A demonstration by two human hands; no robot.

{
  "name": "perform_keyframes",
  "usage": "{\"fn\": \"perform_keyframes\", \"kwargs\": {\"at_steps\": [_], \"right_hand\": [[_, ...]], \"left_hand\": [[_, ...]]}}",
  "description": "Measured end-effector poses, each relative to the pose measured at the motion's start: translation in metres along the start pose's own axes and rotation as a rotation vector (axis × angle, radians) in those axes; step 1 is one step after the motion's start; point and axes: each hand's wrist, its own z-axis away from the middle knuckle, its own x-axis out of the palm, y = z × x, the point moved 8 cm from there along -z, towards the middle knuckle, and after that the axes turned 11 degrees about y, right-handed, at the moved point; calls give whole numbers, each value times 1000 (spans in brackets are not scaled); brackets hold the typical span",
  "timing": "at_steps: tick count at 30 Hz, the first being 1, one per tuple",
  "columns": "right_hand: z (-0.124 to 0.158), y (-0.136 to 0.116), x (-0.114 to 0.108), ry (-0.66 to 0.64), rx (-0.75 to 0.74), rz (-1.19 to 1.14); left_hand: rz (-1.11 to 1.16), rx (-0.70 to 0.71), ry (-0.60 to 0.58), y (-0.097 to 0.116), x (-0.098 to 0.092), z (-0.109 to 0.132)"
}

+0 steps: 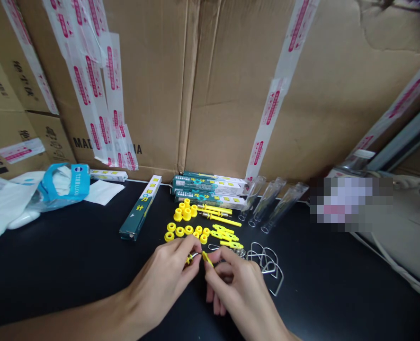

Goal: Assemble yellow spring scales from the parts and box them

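Note:
My left hand [167,279] pinches a small yellow part with a metal spring or ring [191,257] at its fingertips. My right hand [236,284] pinches a thin yellow strip [207,258] that meets the left hand's piece. Both hands hover over the black table [71,255]. Just beyond them lie several yellow caps [181,230], yellow rods [218,213], flat yellow pieces [227,237] and bent wire hooks [266,263]. Clear tubes [266,203] lie further back to the right.
Green and white boxes [210,189] are stacked against the cardboard wall [195,94]; another box [140,208] lies slanted to the left. A blue plastic pack [62,184] and white bags [0,208] sit at far left. A blurred patch is on the right.

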Motion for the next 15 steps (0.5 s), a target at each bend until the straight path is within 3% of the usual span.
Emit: {"fn": "perform_keyframes", "kwargs": {"at_steps": [15], "right_hand": [[-5, 7, 6, -46, 102, -149]], "left_hand": [[-213, 214, -4, 19, 3, -1]]}}
